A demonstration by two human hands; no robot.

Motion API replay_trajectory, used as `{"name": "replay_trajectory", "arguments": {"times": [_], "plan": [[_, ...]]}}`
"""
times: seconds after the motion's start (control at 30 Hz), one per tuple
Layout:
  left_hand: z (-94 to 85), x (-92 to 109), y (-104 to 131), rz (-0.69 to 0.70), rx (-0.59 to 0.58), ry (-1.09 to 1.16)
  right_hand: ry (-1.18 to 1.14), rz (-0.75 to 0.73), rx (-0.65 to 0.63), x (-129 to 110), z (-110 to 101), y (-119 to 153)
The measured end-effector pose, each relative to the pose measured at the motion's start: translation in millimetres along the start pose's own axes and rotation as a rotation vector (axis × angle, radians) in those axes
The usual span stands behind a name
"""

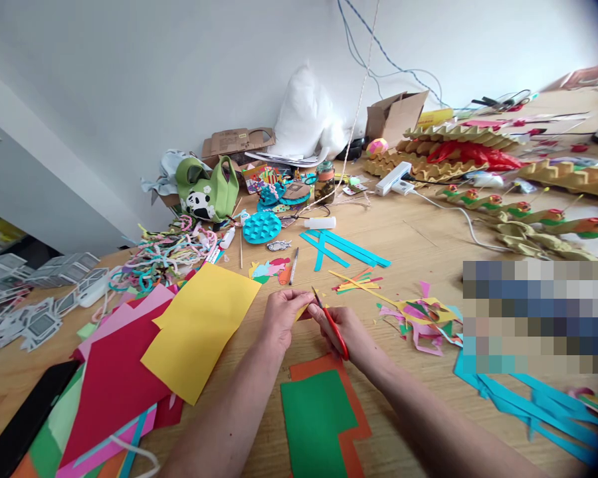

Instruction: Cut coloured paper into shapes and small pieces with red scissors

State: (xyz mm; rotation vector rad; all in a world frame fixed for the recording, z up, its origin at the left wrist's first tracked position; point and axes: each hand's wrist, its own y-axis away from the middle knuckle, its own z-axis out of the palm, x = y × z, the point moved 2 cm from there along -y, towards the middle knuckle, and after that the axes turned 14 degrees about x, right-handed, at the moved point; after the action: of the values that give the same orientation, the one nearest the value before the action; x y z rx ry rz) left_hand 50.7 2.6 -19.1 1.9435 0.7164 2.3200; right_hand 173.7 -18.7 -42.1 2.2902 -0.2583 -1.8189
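My right hand (346, 332) grips a pair of scissors (335, 324) with red handles, its dark blades pointing up and to the left. Close beside it, my left hand (285, 315) pinches a small piece of yellow paper (303, 313), with the blades right at it. Below both hands lies green paper (316, 415) on top of orange paper (355, 415), each with a corner cut out. Yellow sheets (202, 325) rest left of my left arm over red paper (119, 378). Small cut fish shapes (270, 271) and a pen (294, 267) lie just beyond my hands.
Blue strips (346, 247) and thin coloured strips (359, 282) lie ahead; paper scraps (421, 318) are to the right. A phone-like black object (32, 418) sits at the left edge. Behind stand a green panda bag (206, 189), a jar (325, 182) and egg trays (403, 162).
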Motion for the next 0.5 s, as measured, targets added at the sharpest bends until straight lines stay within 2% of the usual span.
{"name": "replay_trajectory", "arguments": {"times": [0.13, 0.37, 0.5], "plan": [[-2.1, 1.9, -0.5, -0.047, -0.001, -0.002, -0.021, 0.006, 0.026, -2.7, -1.3, 0.9], [-4.8, 3.7, -1.3, -0.035, -0.048, -0.039, -0.021, -0.013, 0.035, -2.0, -2.1, 0.6], [-10.6, 9.0, -5.5, -0.027, -0.074, -0.109, -0.016, 0.033, 0.012, -2.4, -1.3, 1.6]]}}
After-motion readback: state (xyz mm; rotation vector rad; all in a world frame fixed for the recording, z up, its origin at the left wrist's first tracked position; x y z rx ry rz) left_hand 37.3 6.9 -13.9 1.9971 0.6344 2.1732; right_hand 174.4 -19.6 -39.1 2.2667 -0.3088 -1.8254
